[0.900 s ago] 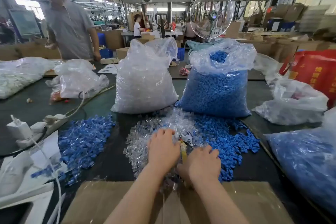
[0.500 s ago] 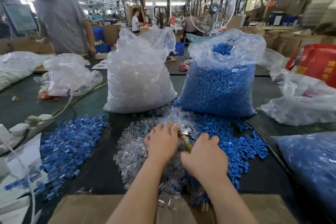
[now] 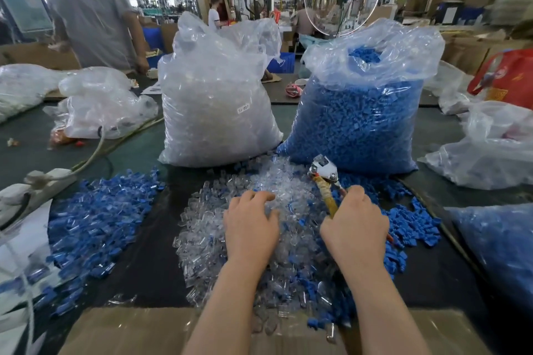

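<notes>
My right hand (image 3: 356, 223) grips the tape-wrapped handles of a pair of metal pliers (image 3: 324, 174), whose silver head points up and away over the piles. My left hand (image 3: 251, 225) rests with curled fingers on a heap of clear plastic caps (image 3: 202, 239) in the middle of the dark table; whether it holds a cap is hidden. Loose blue plastic parts (image 3: 409, 228) lie to the right of the clear heap and mix with it near the front.
A tall bag of clear caps (image 3: 213, 112) and a bag of blue parts (image 3: 357, 121) stand behind the piles. Assembled blue pieces (image 3: 92, 225) lie at left, a power strip (image 3: 40, 184) beyond. A cardboard box (image 3: 129, 331) sits at the front edge. A person (image 3: 92, 8) stands at far left.
My hands have moved apart: the right hand drew the pliers right and raised their head, and the left hand stayed on the clear heap. The camera has tilted closer to the table.
</notes>
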Motion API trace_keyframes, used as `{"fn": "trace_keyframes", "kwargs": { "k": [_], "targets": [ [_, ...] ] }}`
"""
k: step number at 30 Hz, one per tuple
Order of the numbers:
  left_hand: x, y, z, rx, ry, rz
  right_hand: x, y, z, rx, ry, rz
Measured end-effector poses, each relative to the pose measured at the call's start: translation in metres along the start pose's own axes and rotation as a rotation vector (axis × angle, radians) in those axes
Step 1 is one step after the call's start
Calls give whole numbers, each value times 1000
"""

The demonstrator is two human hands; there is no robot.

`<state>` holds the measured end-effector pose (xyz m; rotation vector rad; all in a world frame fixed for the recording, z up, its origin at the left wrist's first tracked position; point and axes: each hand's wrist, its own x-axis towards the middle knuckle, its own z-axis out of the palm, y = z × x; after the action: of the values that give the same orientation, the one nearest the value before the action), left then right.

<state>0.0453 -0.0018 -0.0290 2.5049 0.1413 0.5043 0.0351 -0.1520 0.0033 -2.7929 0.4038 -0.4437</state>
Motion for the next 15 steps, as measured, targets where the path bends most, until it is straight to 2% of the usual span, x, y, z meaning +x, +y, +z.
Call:
{"fn": "trace_keyframes", "kwargs": {
  "k": [10, 15],
  "targets": [
    [-1, 3, -2, -29, 5, 14, 1, 10, 1, 16, 14, -90],
    [0, 6, -3, -86, 9, 15, -2, 7, 3, -38, -81, -103]
  ]
}}
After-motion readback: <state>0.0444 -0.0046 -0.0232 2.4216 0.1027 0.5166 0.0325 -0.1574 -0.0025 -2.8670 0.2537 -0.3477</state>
